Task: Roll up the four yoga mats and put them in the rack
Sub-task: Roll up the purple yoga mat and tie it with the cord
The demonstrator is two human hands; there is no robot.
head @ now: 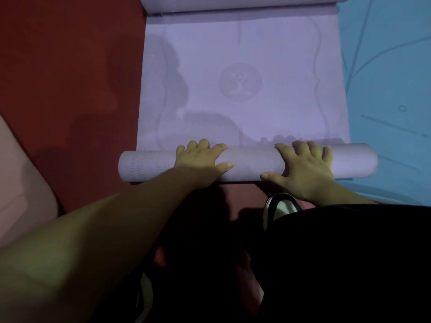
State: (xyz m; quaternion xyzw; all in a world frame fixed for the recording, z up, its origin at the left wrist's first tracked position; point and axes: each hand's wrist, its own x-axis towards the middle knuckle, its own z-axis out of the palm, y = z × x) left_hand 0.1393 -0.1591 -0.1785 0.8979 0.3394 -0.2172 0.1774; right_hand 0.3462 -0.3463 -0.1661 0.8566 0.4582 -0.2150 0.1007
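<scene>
The lilac yoga mat [240,89] is partly rolled, and its roll [247,163] lies crosswise under both my palms. My left hand [203,163] and right hand [305,169] press on top of it, fingers spread, thumbs toward me. Beyond my fingertips the flat part stretches away over the red floor [70,66]. Past my right hand, the roll's end overlaps a blue mat [391,89].
</scene>
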